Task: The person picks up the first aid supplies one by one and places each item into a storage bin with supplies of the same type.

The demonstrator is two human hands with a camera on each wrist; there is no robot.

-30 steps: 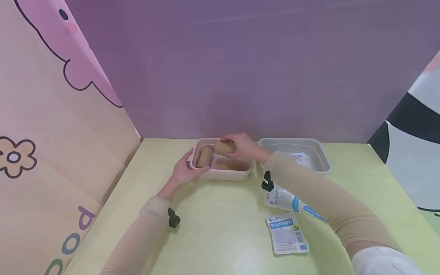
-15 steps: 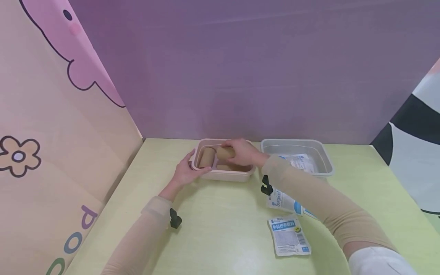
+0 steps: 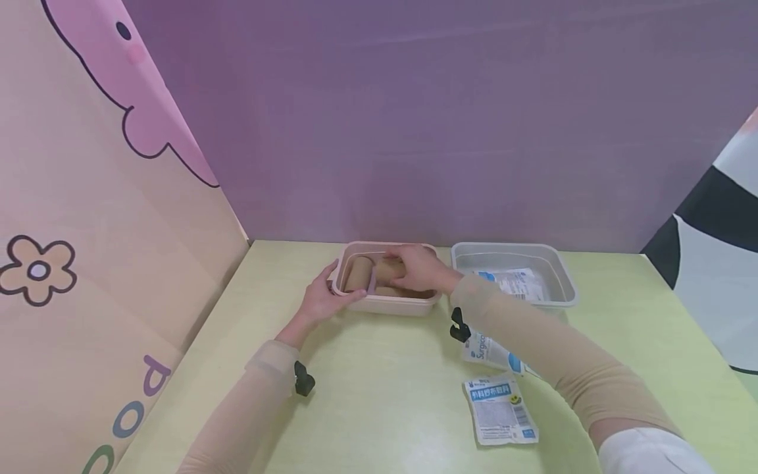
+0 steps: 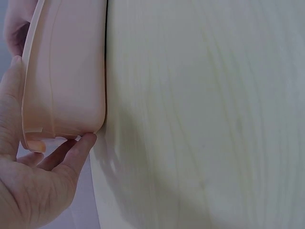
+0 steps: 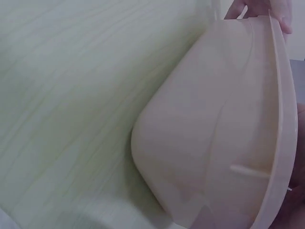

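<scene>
A pink plastic bin (image 3: 395, 305) stands at the back of the table. My left hand (image 3: 322, 299) grips its left end, thumb over the rim and fingers against the outer wall, as the left wrist view also shows. Inside the bin, my right hand (image 3: 417, 268) holds a tan bandage roll (image 3: 387, 271). Another tan roll (image 3: 358, 273) lies at the bin's left side, and part of a further roll (image 3: 391, 291) shows below the held one. In the right wrist view the bin's wall (image 5: 205, 119) hides most of the right hand.
Right of the pink bin stands a grey bin (image 3: 559, 270) with white-and-blue packets (image 3: 521, 284) in it. A packet marked Surgical (image 3: 485, 350) lies partly under the right forearm. Nearer lies a gauze dressing packet (image 3: 502, 411). A purple backdrop (image 3: 385, 131) rises behind the table.
My right hand has lowered the bandage roll deeper into the pink bin. The left hand keeps its grip on the bin's end. The head view has shifted slightly.
</scene>
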